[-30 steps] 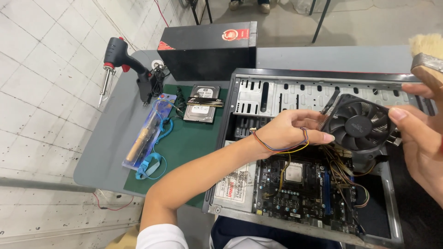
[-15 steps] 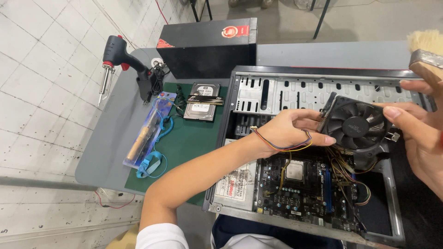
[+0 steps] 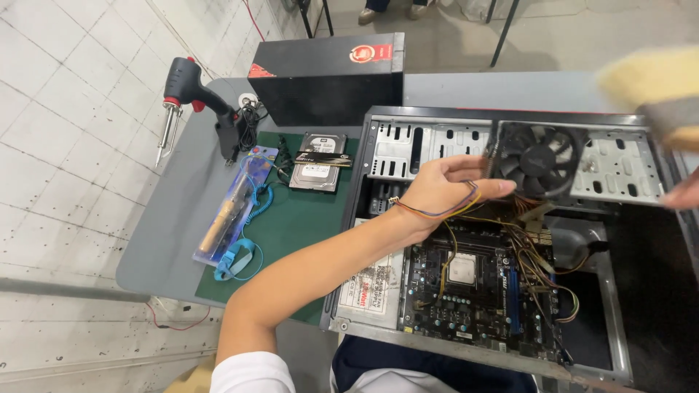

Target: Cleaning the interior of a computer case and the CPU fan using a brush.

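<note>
A grey table [image 3: 182,218] carries everything, with a green mat [image 3: 291,233] laid over its middle. The biggest thing on it is an open computer case [image 3: 619,342], lying on its side so the circuit board [image 3: 473,291] faces up, a tangle of coloured wires [image 3: 542,255] running across it. Behind the case stands a black box [image 3: 328,87], upright at the far edge of the table.

Over the open case the left hand [image 3: 444,193] holds a black cooling fan [image 3: 539,156] by its left edge — fingers closed on the frame, thumb on top — lifted clear of the board and tilted toward the camera. The fan's thin lead loops over the wrist and runs down to the board.

At the right edge, the right hand [image 3: 681,196] shows only as a blurred sliver, and how far it is closed cannot be told. Just above it is a paintbrush [image 3: 655,91] with pale bristles, blurred too.

On the mat left of the case lies a hard drive [image 3: 317,171] with a memory stick [image 3: 320,156] across it. Further left — a packaged soldering iron [image 3: 229,211], a blue coiled strap [image 3: 237,258], and a black soldering gun [image 3: 193,91].
</note>
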